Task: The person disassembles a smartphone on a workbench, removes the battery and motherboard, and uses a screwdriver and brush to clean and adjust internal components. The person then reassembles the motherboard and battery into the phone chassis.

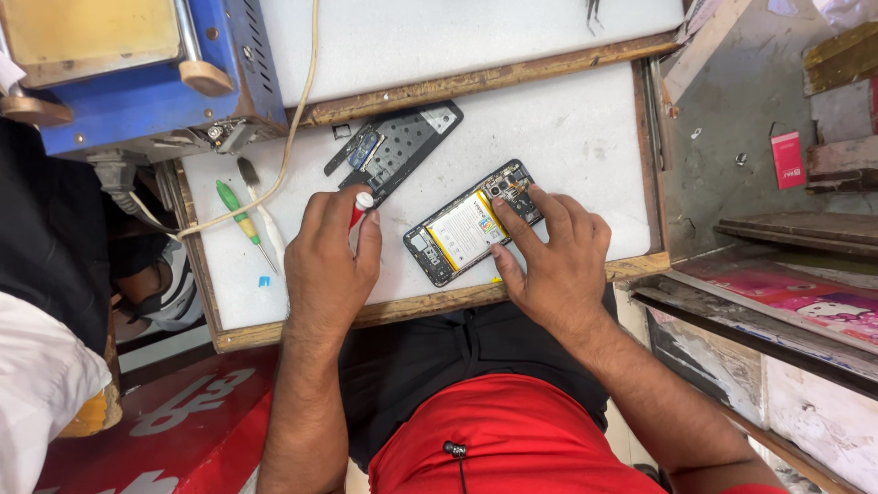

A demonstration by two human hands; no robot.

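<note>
White foam-topped work board (585,128) with a wooden frame fills the bench, with a blue metal machine (137,82) standing at its far left corner and a cream cable (297,119) trailing from above across the board. Left hand (327,265) is closed around a red-handled screwdriver (362,209), only the handle's top showing above the fist; the tip is hidden, so its contact point cannot be told. Right hand (558,261) lies spread, fingers pressing the upper end and near edge of an opened phone (471,224), which rests tilted near the board's front edge with its battery and camera end exposed. Just beyond it lies the removed black back cover (398,146). A green-handled screwdriver (240,220) lies left of the left hand, with a small blue scrap (263,281) near it. Risk, in my judgement: the phone sits close to the front edge, so a slip of the pressing fingers could push it off; a driver tip sliding off could nick the bare battery. Any loose screws on the white foam could roll away unseen.
</note>
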